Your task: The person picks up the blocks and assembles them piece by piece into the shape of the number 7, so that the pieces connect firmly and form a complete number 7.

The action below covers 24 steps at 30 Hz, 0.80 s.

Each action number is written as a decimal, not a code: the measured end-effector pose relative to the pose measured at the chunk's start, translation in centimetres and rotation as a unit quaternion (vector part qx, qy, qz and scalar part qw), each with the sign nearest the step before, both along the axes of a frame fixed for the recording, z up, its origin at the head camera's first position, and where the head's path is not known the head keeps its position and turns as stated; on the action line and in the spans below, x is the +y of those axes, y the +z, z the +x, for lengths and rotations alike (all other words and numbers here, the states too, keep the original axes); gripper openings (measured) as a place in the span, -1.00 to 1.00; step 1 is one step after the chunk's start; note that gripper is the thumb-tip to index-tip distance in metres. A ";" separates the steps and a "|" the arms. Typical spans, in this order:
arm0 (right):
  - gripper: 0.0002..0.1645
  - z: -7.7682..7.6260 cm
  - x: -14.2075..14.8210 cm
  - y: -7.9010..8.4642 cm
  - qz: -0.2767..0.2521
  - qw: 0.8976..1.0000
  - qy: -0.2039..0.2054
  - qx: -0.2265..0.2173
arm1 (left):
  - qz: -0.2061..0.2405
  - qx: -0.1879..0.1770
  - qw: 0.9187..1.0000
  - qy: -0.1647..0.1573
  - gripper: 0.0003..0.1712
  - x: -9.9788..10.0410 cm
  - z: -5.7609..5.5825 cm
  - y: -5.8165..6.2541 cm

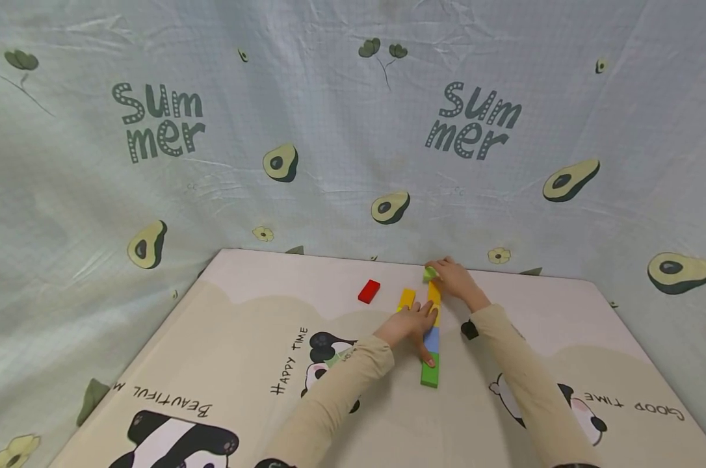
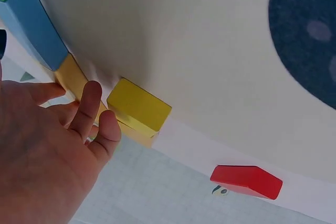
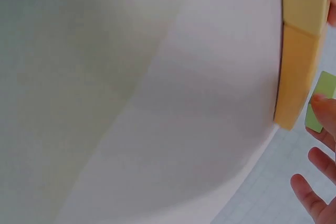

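Near the far edge of the bench (image 1: 300, 279), a light-green block (image 1: 430, 273) is pinched by the right hand (image 1: 457, 283) at the far end of a row of blocks (image 1: 431, 340). The row is touched by the left hand (image 1: 407, 325), its fingers spread and unclenched. A yellow block (image 1: 407, 298) is placed just left of the row; a red block (image 1: 369, 291) is seen farther toward the far left corner.

The head camera looks forward and down across the tabletop (image 1: 458, 422); both wrist cameras sit nearer, all sharing part of the block row (image 1: 431, 339).
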State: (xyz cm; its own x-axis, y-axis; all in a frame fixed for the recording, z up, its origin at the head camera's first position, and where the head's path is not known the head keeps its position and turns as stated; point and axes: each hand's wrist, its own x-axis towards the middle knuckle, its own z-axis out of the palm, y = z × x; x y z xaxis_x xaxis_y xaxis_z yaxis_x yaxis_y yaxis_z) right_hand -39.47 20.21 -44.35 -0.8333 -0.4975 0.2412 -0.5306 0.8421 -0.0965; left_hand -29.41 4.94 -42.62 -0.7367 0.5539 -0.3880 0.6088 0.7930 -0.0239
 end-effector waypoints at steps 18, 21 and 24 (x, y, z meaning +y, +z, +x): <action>-0.71 -1.2 1.2 -0.9 -0.015 0.998 -0.067 0.006 | 0.000 -0.010 1.000 0.005 0.31 0.0 0.0 0.0; -0.73 -1.1 1.0 -0.9 -0.025 0.998 -0.058 0.004 | -0.001 -0.011 1.000 0.006 0.32 0.0 0.0 0.0; -0.74 -1.0 0.8 -0.9 -0.035 0.998 -0.052 -0.012 | -0.002 -0.010 1.000 0.005 0.31 0.0 0.1 0.1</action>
